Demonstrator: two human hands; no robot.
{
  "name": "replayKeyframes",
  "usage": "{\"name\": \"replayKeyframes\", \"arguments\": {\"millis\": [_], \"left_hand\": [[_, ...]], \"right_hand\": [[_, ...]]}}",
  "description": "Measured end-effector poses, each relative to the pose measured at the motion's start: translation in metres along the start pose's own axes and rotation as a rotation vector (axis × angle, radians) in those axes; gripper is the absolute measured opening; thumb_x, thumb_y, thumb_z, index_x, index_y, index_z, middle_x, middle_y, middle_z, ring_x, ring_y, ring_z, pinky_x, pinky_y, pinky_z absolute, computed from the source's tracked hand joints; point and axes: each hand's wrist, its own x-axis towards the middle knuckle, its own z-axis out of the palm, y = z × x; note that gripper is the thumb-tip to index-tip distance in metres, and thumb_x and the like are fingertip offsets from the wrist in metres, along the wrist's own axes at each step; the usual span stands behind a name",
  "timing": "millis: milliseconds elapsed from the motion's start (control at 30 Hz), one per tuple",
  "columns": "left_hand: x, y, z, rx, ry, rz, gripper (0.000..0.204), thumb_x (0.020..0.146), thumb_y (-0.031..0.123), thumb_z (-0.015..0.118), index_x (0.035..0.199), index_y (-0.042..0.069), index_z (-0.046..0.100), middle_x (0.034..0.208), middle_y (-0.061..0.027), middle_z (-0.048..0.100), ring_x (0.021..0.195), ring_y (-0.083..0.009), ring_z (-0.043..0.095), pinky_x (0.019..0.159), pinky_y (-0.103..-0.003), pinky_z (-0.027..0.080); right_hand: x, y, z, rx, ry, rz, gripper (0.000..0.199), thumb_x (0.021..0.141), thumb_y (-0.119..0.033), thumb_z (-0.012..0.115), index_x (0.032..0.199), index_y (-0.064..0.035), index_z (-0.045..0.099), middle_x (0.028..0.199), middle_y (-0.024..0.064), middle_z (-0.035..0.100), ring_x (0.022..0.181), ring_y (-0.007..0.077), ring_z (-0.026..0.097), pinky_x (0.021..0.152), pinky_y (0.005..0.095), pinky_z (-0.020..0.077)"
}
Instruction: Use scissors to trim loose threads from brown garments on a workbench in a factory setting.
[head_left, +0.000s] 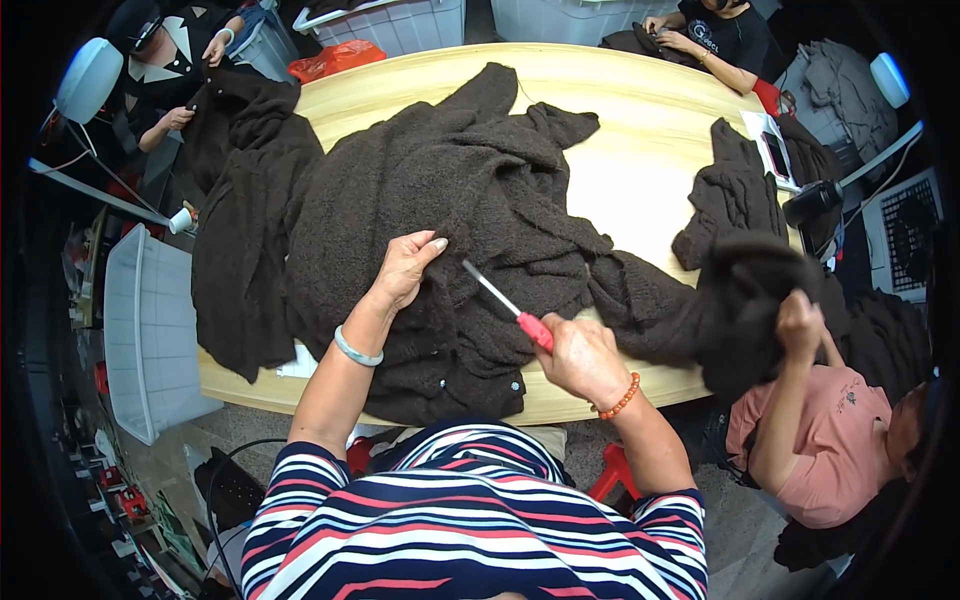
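A large dark brown knitted garment (390, 185) lies bunched across the table in front of me. My left hand (402, 270) is closed on it, thumb and fingers pinching a fold near the middle. In my right hand (583, 360) is a slim metal-shafted tool with a red handle (507, 302). Its tip points up and left, close to the fold by my left fingers; whether it touches the knit I cannot tell. Small shiny buttons (515, 386) show on the garment's near edge.
Another brown garment (245, 250) hangs over the wooden table (640, 150) at left. A co-worker in pink (820, 430) handles blurred brown knitwear at right; two others work at the far side. Grey bins (160, 330) stand around. Lamps (88, 80) flank the table.
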Motion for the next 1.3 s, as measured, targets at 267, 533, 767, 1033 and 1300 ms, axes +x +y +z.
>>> {"name": "replayKeyframes", "arguments": {"millis": [267,533,767,1033,1300], "left_hand": [[0.000,-0.004,-0.004,0.072,-0.052,-0.010,0.013,0.096,0.011,0.059,0.084,0.007,0.060,0.080,0.0053,0.060,0.072,-0.0019,0.052,0.063,-0.019,0.044],[-0.011,-0.022,-0.010,0.120,-0.007,0.159,0.018,0.096,0.016,0.059,0.103,0.000,0.063,0.096,0.0023,0.065,0.082,-0.0039,0.055,0.073,-0.024,0.047],[-0.078,-0.030,0.010,1.434,0.280,0.794,0.027,0.082,0.010,0.068,0.104,-0.005,0.061,0.083,-0.0139,0.058,0.076,-0.0354,0.059,0.067,-0.039,0.048],[-0.062,-0.037,-0.022,-0.075,0.143,-0.038,0.020,0.096,0.013,0.058,0.107,-0.003,0.065,0.101,-0.0057,0.069,0.090,-0.0128,0.064,0.083,-0.027,0.050],[-0.075,-0.032,-0.043,-0.445,-0.001,-0.258,0.021,0.096,0.012,0.059,0.111,-0.002,0.063,0.110,-0.0119,0.068,0.101,-0.0185,0.065,0.091,-0.032,0.052]], "right_hand": [[0.004,0.000,0.005,-0.006,-0.095,-0.088,0.018,0.081,-0.019,0.063,0.085,-0.0021,0.063,0.068,0.0219,0.065,0.069,0.0383,0.067,0.066,0.0471,0.0538],[-0.017,0.006,0.015,0.043,-0.078,-0.039,0.015,0.080,-0.017,0.066,0.087,-0.0053,0.061,0.066,0.0201,0.063,0.068,0.0388,0.066,0.064,0.0474,0.0526],[-0.025,0.015,0.017,0.036,-0.017,0.030,0.015,0.081,-0.016,0.065,0.089,-0.0059,0.060,0.066,0.0201,0.063,0.066,0.0386,0.066,0.063,0.0478,0.0521],[-0.025,-0.019,0.027,0.012,-0.194,-0.215,0.018,0.077,-0.019,0.067,0.086,-0.0048,0.061,0.063,0.0183,0.063,0.063,0.0357,0.066,0.058,0.0448,0.0531],[-0.029,-0.025,0.030,-0.063,-0.281,-0.264,0.017,0.079,-0.020,0.065,0.084,-0.0044,0.060,0.062,0.0174,0.063,0.064,0.0342,0.066,0.057,0.0433,0.0525]]}}
